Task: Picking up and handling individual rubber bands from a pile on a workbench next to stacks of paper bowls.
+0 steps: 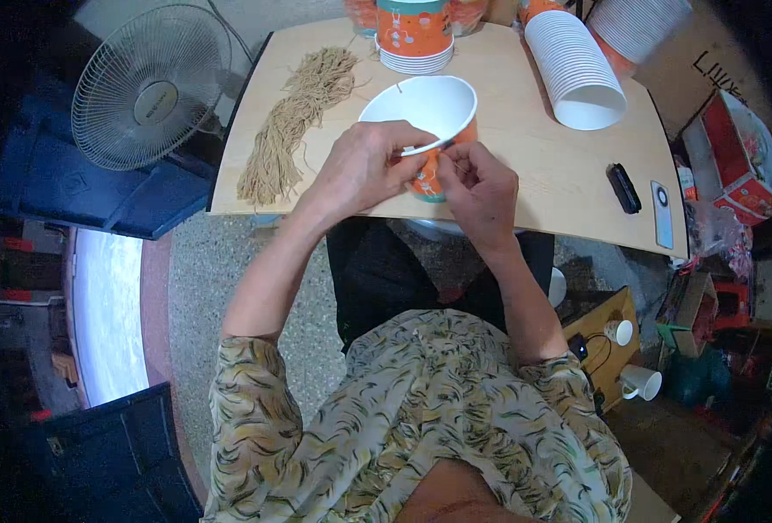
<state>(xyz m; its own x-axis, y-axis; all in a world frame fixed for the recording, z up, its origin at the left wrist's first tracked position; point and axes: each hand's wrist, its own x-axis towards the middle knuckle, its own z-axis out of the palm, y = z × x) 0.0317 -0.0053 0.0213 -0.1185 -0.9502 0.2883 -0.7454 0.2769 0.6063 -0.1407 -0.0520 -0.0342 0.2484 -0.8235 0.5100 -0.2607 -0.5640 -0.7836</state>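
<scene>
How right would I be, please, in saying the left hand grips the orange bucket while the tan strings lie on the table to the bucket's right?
The side is wrong: in the head view, the tan strings lie on the table left of the orange bucket, which the left hand grips.

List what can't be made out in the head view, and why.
What, if anything, the right hand pinches, head view: too small, fingers cover it.
Part of the paper bucket's outer side, head view: behind the left hand and right fingers.
Top of the upright bucket stack, head view: cut off by the upper edge.
Far end of the rearmost white stack, head view: cut off by the upper edge.
</scene>
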